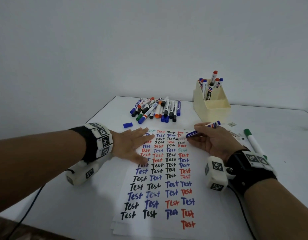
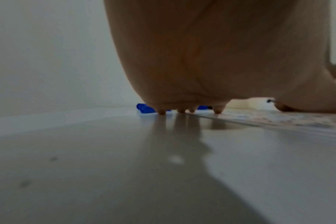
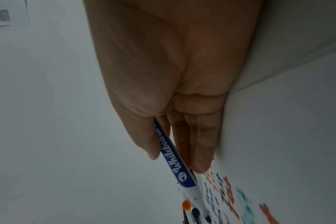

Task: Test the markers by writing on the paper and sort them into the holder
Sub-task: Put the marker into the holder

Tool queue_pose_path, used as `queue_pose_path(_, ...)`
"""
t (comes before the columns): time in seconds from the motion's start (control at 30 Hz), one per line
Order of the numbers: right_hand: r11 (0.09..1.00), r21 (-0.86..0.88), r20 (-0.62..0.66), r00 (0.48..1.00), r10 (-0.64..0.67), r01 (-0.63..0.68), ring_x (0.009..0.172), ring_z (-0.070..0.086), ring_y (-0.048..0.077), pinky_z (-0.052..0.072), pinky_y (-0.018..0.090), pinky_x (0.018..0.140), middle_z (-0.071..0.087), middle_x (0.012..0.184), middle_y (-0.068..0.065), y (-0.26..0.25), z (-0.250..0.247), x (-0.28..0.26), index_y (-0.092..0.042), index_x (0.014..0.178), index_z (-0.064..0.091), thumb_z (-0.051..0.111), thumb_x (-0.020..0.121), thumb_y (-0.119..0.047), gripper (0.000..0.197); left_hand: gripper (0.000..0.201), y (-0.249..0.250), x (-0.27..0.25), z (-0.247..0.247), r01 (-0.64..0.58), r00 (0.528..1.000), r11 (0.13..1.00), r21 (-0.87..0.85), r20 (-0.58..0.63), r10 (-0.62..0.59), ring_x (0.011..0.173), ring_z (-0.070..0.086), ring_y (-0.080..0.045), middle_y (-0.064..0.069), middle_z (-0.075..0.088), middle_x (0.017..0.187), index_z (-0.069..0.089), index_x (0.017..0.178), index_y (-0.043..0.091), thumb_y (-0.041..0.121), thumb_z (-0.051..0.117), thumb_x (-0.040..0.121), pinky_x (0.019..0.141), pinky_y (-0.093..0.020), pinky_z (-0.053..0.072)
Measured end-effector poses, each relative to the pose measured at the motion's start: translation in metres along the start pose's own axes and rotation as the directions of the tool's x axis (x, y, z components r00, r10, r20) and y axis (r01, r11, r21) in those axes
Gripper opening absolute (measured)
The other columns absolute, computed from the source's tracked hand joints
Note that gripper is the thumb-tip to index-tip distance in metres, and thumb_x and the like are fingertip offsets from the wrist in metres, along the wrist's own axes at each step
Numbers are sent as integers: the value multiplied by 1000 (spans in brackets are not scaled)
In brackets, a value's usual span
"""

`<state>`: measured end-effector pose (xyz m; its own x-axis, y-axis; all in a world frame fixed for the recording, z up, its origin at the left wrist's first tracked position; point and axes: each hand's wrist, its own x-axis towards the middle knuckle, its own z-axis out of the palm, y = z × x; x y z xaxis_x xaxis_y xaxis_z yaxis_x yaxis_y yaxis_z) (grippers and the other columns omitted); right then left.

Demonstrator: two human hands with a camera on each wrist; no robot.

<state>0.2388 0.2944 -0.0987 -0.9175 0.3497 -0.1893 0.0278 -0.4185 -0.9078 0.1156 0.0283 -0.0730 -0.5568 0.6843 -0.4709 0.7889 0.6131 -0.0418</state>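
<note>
- Near the top right of the paper (image 1: 160, 170), the right hand (image 1: 213, 144) holds a blue marker (image 1: 201, 129), its fingers (image 3: 199, 144) and thumb clamped round the barrel, with the uncapped tip pointing left at the upper rows of writing.
- Across the paper's top left corner lies the left hand (image 1: 132, 146), fingers straight and spread flat, pinning the sheet to the table (image 1: 279, 135).
- To do this step well, I judge the tip should come down in a bare spot of the crowded upper rows, with light, even pressure and a short word, while the left hand keeps the sheet from sliding.
- A clear blue line would mean the marker goes in the holder (image 1: 212, 104) at the back right, where several markers already stand; its loose blue cap (image 1: 128, 125), just beyond the left hand, should go back on first.
- Untested markers lie in a pile (image 1: 156, 109) behind the paper; a green marker (image 1: 253, 142) lies apart at the right.
- Hard to make out: whether the tip touches the paper, since the head view is small there and the right wrist view blurs it.
- The left hand hides some words, and the left wrist view shows mostly palm and fingertips (image 2: 181, 111).
- How the holder's compartments are sorted cannot be told.
</note>
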Motion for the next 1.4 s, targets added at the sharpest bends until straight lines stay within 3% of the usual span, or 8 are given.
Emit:
queue_pose_path(0.13, 1000, -7, 4, 1000, -12, 12, 76, 75, 32, 65, 36, 69, 74, 86, 24, 0, 1, 1, -4, 94, 64, 65, 96, -5, 2, 83, -15, 0, -7, -62, 971, 992, -107, -235, 35, 151, 15, -17, 5, 13, 166, 24, 157, 33, 73, 45, 87, 122, -40, 19)
queue_pose_path(0.27, 1000, -13, -15, 1000, -25, 25, 74, 74, 28, 65, 32, 68, 75, 87, 21, 1, -1, 3, -6, 86, 66, 70, 92, -6, 7, 66, -36, 6, -17, 49, 849, 995, -86, -521, -87, 130, 41, -14, 9, 43, 147, 42, 144, 38, 69, 55, 88, 108, -43, 40)
queue_pose_path(0.47, 999, 15, -9, 999, -42, 42, 74, 75, 26, 61, 27, 62, 75, 93, 22, 1, -2, 3, -5, 91, 67, 72, 89, -3, 6, 42, -50, 26, -28, 392, 828, 910, -134, -380, -413, 114, 55, -18, 1, 60, 126, 60, 131, 23, 45, 56, 96, 94, -31, 47)
queue_pose_path(0.57, 995, 46, -11, 996, -83, 84, 74, 75, 24, 61, 25, 63, 73, 89, 18, 0, -3, 4, -5, 91, 66, 71, 88, -1, 7, 24, -48, 29, -31, 345, 827, 921, -183, -405, -390, 103, 57, -17, 2, 66, 114, 69, 112, 21, 36, 62, 95, 85, -26, 44)
queue_pose_path(0.73, 985, 108, 21, 990, -136, 133, 75, 75, 24, 62, 25, 67, 72, 81, 14, 1, -4, 3, -5, 88, 66, 75, 71, -1, 20, 10, -34, 27, -31, 49, 829, 945, -325, -515, -220, 95, 60, -7, 14, 67, 102, 67, 102, 35, 33, 67, 92, 81, -21, 41)
queue_pose_path(0.87, 982, 115, 13, 988, -152, 149, 83, 77, 31, 62, 28, 70, 75, 90, 24, -1, -4, -1, 1, 96, 67, 65, 89, 10, 11, 16, -7, 26, -34, -75, 838, 958, -276, -539, -90, 88, 59, 0, 15, 68, 97, 69, 108, 32, 37, 67, 93, 79, -21, 46)
queue_pose_path(1.0, 978, 123, 22, 985, -174, 170, 84, 77, 33, 63, 29, 72, 75, 91, 25, -1, -4, -3, 2, 96, 67, 64, 91, 10, 9, 18, 12, 30, -35, -145, 818, 948, -283, -574, -46, 81, 60, 2, 15, 68, 90, 69, 110, 30, 38, 67, 93, 70, -16, 43)
queue_pose_path(1.4, 977, 109, 19, 982, -186, 183, 89, 76, 36, 64, 33, 78, 74, 95, 28, -1, -4, -4, 3, 95, 67, 65, 91, 9, 8, 24, 29, 32, -38, -204, 770, 954, -218, -638, 19, 87, 61, -3, 11, 71, 101, 70, 117, 25, 34, 67, 94, 76, -16, 45)
